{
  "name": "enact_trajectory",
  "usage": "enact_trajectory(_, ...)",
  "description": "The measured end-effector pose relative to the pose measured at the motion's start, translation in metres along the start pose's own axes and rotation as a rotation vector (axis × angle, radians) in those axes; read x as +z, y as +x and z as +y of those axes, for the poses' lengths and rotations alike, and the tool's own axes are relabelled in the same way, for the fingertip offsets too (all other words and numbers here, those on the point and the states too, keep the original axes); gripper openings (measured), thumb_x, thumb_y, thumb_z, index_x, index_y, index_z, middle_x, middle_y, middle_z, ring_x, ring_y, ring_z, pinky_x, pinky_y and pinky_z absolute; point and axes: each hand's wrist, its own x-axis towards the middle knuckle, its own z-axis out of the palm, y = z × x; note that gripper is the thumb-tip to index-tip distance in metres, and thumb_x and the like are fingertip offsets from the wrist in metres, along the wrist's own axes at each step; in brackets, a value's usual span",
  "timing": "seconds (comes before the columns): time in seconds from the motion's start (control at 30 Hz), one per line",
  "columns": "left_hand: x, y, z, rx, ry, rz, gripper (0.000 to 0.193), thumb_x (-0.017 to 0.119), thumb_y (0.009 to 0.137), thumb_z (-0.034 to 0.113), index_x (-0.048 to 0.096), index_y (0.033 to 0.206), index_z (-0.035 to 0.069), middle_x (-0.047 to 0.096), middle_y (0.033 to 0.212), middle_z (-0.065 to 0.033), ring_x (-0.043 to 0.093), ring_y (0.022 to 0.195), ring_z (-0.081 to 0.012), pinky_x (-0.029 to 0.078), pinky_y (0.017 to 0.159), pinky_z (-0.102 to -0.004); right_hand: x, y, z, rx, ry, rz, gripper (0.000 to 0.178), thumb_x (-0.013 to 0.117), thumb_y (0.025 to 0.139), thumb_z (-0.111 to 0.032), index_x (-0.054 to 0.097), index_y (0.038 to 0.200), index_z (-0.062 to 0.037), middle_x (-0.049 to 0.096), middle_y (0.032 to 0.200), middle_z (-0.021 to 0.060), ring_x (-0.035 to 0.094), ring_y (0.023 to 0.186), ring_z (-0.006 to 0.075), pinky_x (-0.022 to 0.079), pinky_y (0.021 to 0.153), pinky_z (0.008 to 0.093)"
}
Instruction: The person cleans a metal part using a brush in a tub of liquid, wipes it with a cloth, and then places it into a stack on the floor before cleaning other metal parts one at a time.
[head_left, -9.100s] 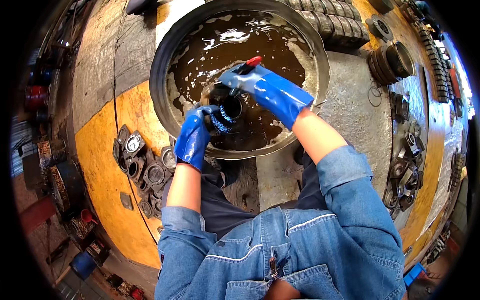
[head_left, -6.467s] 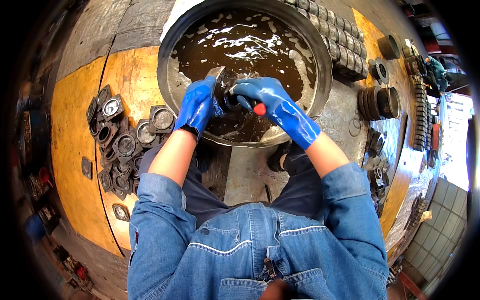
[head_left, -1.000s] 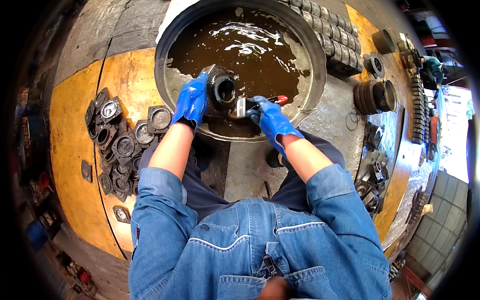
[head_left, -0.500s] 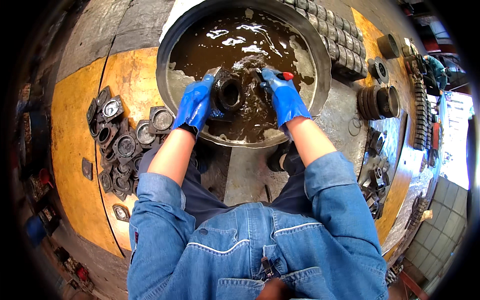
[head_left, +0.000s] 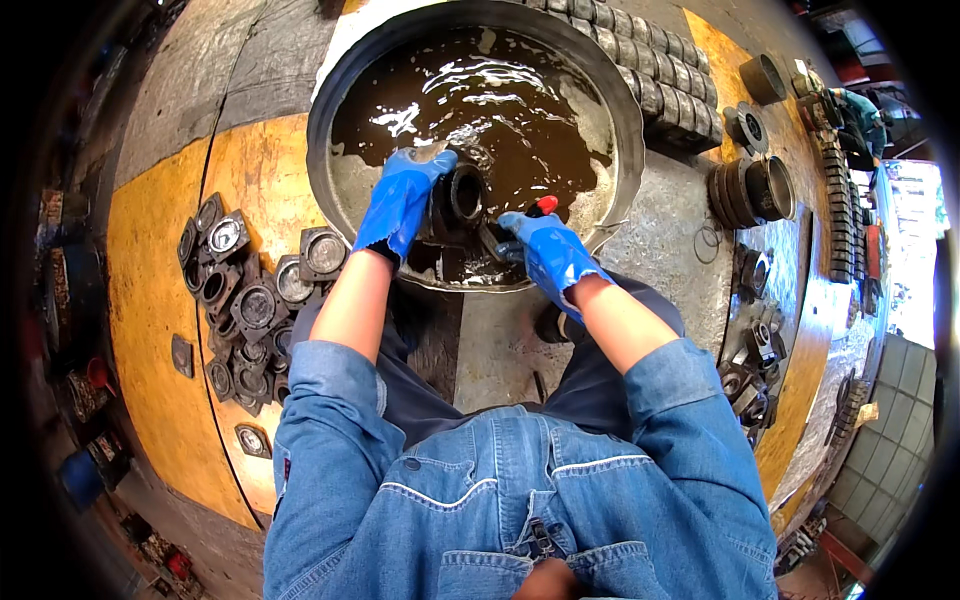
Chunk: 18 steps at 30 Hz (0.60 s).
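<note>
My left hand (head_left: 404, 196), in a blue rubber glove, grips a dark, wet metal housing (head_left: 440, 217) with a round bore. It tilts the piece over a big round metal basin (head_left: 626, 120) of brown, foamy liquid. In my right hand (head_left: 550, 250), gloved alike, is a red-tipped tool (head_left: 544, 206); its dark working end lies close to the housing's lower right side. Glove and splashing hide most of the tool, so its kind is unclear. The fingers of both hands are closed round what they hold.
Left of the basin, a heap of square-flanged metal parts (head_left: 255, 305) lies on yellowish boards. Stacked metal rings (head_left: 680, 105) stand behind the basin's right side. Farther right are wide cylinders (head_left: 770, 190) and small loose parts (head_left: 760, 345). Another person (head_left: 862, 120) is at the far right.
My right hand has moved left and toward me, bringing the tool close to the housing. My left hand has shifted slightly, and the housing's bore is turned a little differently. The liquid ripples more.
</note>
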Motion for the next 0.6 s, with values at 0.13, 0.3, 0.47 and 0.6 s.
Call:
enact_trajectory(0.13, -0.002, 0.042, -0.018, -0.001, 0.207, 0.079, 0.094, 0.088, 0.082, 0.040, 0.049, 0.151, -0.011, 0.065, 0.141, -0.0233, 0.067, 0.122, -0.0274, 0.055, 0.101, -0.0353, 0.005, 0.007, -0.035, -0.008, -0.132, 0.111, 0.027, 0.070, 0.102, -0.020, 0.071, 0.123, -0.0035, 0.074, 0.109, 0.0088, 0.072, 0.089, 0.0174, 0.059, 0.078, 0.0312)
enact_trajectory(0.3, 0.016, 0.044, -0.022, 0.011, 0.010, -0.075, 0.075, 0.085, 0.085, 0.036, 0.056, 0.138, -0.008, 0.071, 0.116, -0.0138, 0.066, 0.102, -0.0201, 0.055, 0.089, -0.0328, 0.001, 0.046, -0.015, -0.098, 0.467, 0.239, 0.031, 0.069, 0.104, -0.020, 0.063, 0.131, -0.0069, 0.070, 0.109, 0.0092, 0.072, 0.084, 0.0233, 0.061, 0.072, 0.0351)
enact_trajectory(0.47, 0.059, 0.037, -0.014, 0.052, 0.296, 0.040, 0.077, 0.084, 0.083, 0.040, 0.054, 0.137, -0.006, 0.072, 0.112, -0.0188, 0.070, 0.099, -0.0240, 0.058, 0.087, -0.0368, 0.014, 0.084, 0.009, -0.041, 0.593, 0.146, 0.031, 0.066, 0.105, -0.032, 0.064, 0.123, -0.0060, 0.069, 0.102, 0.0076, 0.066, 0.084, 0.0229, 0.055, 0.076, 0.0371)
enact_trajectory(0.6, 0.087, 0.009, 0.012, -0.084, 0.582, 0.130, 0.085, 0.082, 0.081, 0.048, 0.053, 0.145, 0.002, 0.071, 0.128, -0.0261, 0.072, 0.116, -0.0367, 0.058, 0.098, -0.0422, 0.020, 0.084, 0.017, -0.094, 0.498, 0.305, 0.034, 0.072, 0.099, -0.038, 0.070, 0.110, -0.0058, 0.069, 0.082, 0.0045, 0.060, 0.070, 0.0168, 0.049, 0.066, 0.0376)
